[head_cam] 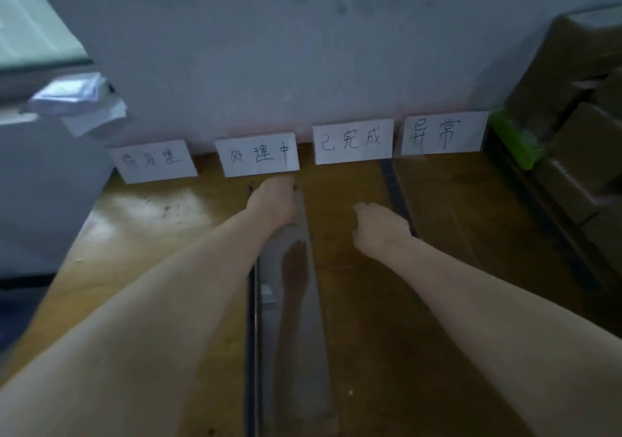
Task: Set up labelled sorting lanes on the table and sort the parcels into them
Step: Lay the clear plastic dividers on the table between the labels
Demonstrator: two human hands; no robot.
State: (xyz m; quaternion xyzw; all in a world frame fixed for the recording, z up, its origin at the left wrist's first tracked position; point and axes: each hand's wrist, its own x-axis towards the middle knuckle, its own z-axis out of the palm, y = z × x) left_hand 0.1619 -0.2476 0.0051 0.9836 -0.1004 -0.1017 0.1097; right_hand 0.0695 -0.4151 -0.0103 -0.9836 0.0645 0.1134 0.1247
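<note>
Several white label cards lean against the wall at the table's far edge: a faint one (155, 165), a second (258, 158), a third (352, 140) and a fourth (443, 133), each with handwritten characters. A long grey strip (296, 329) runs from the near edge toward the cards. My left hand (274, 201) grips its far end with fingers curled down, just below the second card. My right hand (380, 226) lies with its fingers bent and hidden beside a short dark strip (392, 181) under the gap between the third and fourth cards. Brown cardboard parcels (579, 140) are stacked at the right.
The wooden table (161, 234) is glossy and worn. A grey machine (43, 187) with loose white papers (80, 100) on top stands at the left. A green plastic item (516, 140) sits between the fourth card and the parcels. The grey wall closes the back.
</note>
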